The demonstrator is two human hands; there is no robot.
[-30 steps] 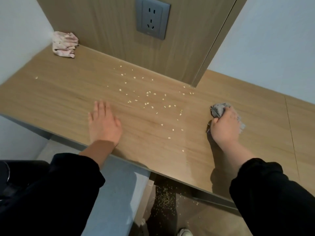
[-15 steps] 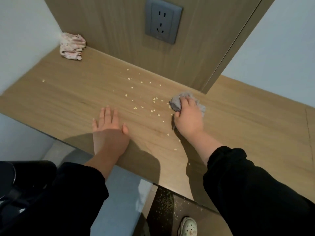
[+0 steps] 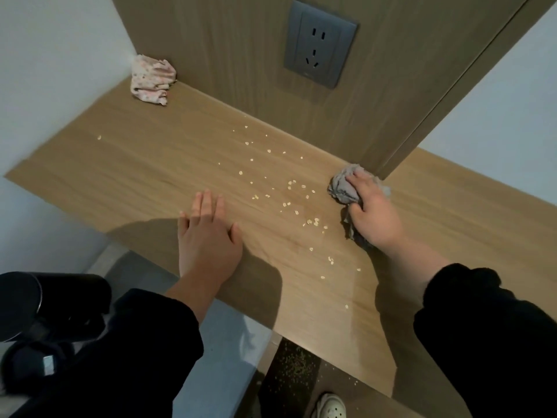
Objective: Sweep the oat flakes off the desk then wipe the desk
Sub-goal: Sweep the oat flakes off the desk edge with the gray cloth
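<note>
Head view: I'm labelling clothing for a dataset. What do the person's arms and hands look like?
The left hand and right hand are bare, with no gloves, rings or watch visible. Each arm wears a plain black long sleeve. The left sleeve and right sleeve end above the wrist, leaving the lower forearms uncovered. No markings show.

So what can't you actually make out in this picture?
All in the head view:
- Part of the gray rag: covered by the right hand.
- Desk under the left hand: any oat flakes there are hidden.
- Shoe: cut off by the bottom edge.
- Specks below the desk: too small to identify.
- Black object at lower left: too dark to name.
</note>
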